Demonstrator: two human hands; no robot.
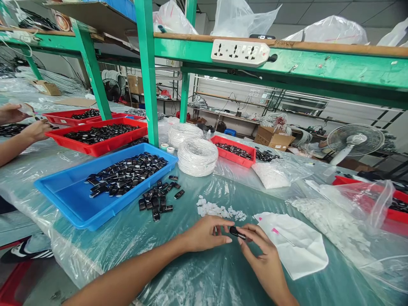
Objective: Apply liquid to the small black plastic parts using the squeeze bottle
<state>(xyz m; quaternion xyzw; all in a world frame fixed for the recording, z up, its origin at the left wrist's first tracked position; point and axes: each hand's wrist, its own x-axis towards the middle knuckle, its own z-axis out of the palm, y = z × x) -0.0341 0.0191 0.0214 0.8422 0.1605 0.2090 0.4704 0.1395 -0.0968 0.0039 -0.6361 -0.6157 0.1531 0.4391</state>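
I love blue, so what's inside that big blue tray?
Lots of small shiny black pieces, heaped toward the far end of the blue tray. The near end shows only bare blue floor. The heap covers whatever lies under it, so the lowest pieces can't be seen.

Left hand [207, 233], right hand [263, 253], fingertips meeting (pinched); forearms converging
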